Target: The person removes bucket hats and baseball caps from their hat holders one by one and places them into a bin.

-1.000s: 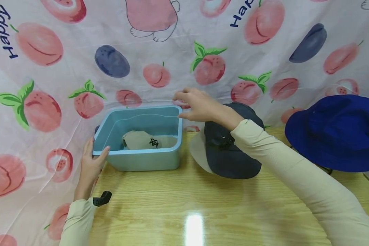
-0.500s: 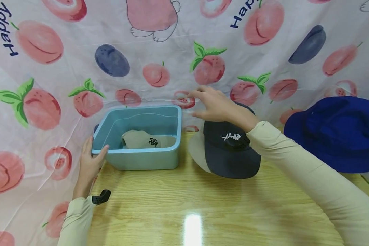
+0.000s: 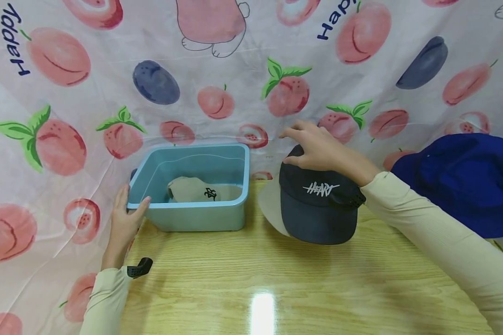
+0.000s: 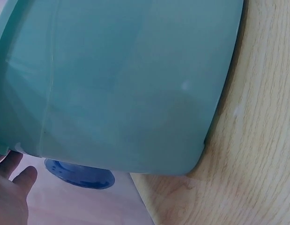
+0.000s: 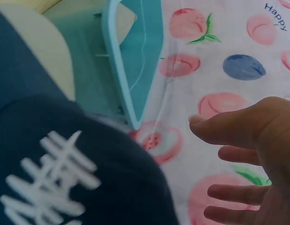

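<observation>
A beige cap with a black emblem [image 3: 193, 190] lies inside the blue plastic bin [image 3: 197, 217]. My left hand [image 3: 123, 223] grips the bin's front left corner at the rim, thumb at the front and fingers along the left side. Over the top of a dark navy cap [image 3: 318, 218] with white HEART lettering hovers my right hand [image 3: 318, 145], fingers apart and holding nothing. In the right wrist view, the navy cap [image 5: 74, 164] fills the lower left, beside the right hand [image 5: 257, 154]. Beneath the navy cap, a beige brim [image 3: 271, 209] sticks out on the left.
A royal blue bucket hat [image 3: 469, 186] sits at the right end of the wooden table [image 3: 218, 279], partly behind the right sleeve. Along the back and left hangs a fruit-printed cloth [image 3: 218, 74].
My right hand has moved right, from beside the bin's right rim to over the navy cap, and the cap's lettering has come into view. My left hand has stayed at the bin.
</observation>
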### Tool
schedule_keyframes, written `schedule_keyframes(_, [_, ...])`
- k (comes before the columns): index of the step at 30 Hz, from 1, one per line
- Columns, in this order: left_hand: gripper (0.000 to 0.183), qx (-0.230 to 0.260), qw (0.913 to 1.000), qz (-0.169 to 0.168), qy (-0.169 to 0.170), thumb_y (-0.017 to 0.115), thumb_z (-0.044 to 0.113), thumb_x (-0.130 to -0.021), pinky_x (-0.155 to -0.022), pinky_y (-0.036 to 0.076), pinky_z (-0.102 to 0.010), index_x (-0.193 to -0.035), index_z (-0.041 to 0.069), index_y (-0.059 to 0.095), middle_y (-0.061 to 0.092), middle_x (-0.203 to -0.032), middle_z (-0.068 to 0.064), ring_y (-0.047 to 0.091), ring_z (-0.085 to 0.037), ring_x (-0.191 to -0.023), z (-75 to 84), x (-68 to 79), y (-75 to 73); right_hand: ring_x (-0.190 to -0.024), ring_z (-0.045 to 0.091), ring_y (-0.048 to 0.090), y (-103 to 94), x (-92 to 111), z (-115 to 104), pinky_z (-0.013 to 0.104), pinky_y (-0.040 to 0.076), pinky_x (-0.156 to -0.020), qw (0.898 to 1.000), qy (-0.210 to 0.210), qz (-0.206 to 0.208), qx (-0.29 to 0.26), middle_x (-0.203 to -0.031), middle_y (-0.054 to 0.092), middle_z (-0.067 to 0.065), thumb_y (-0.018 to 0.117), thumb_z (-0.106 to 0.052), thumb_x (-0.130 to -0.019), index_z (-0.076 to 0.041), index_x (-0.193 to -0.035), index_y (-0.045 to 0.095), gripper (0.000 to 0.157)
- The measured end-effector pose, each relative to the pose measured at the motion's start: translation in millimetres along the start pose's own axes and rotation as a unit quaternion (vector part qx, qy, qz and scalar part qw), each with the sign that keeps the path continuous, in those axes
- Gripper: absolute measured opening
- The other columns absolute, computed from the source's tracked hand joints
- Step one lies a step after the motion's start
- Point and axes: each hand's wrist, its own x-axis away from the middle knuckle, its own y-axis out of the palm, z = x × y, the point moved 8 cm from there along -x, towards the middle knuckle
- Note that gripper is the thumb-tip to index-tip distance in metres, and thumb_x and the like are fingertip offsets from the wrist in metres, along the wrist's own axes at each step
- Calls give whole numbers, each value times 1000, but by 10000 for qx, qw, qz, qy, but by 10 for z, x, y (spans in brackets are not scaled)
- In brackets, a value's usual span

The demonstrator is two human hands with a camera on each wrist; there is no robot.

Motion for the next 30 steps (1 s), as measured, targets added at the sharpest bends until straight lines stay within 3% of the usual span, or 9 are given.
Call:
schedule_keyframes(9, [81, 72, 10000, -44, -43, 58, 40, -92, -110, 14, -55, -153, 16, 10, 8, -158, -6, 13, -30, -141, -23, -8, 14, -117, 40, 42, 6, 149, 220, 62, 35, -92, 9995, 280, 82, 136, -131, 47, 21, 74, -31, -80, -11, -130, 56, 57])
schedule_keyframes(18, [81, 44, 10000, -61, -46, 57, 41, -92, -110, 13, -55, -153, 17, 10, 7, -158, -6, 10, -29, -141, -27, -3, 3, -109, 39, 48, 32, 282, 385, 57, 41, -91, 9980, 577, -211, 142, -124, 48, 26, 73, -39, -80, -6, -132, 54, 64])
schedule_keyframes(25, [80, 89, 9999, 42, 46, 59, 38, -92, -112, 13, -49, -153, 15, 13, 10, -157, -9, 10, -25, -141, -25, -14, -17, -119, 43, 44, 67, 351, 439, 60, 37, -94, 9958, 776, -464, 132, -135, 42, 29, 72, -43, -81, -7, -135, 51, 68])
schedule_keyframes(30, [80, 82, 10000, 34, 1, 59, 39, -91, -113, 12, -48, -153, 15, 13, 10, -157, -9, 10, -24, -141, -28, -12, -4, -124, 47, 39, 70, 370, 429, 62, 34, -97, 9957, 827, -418, 69, -138, 38, 32, 72, -39, -81, -4, -135, 51, 67])
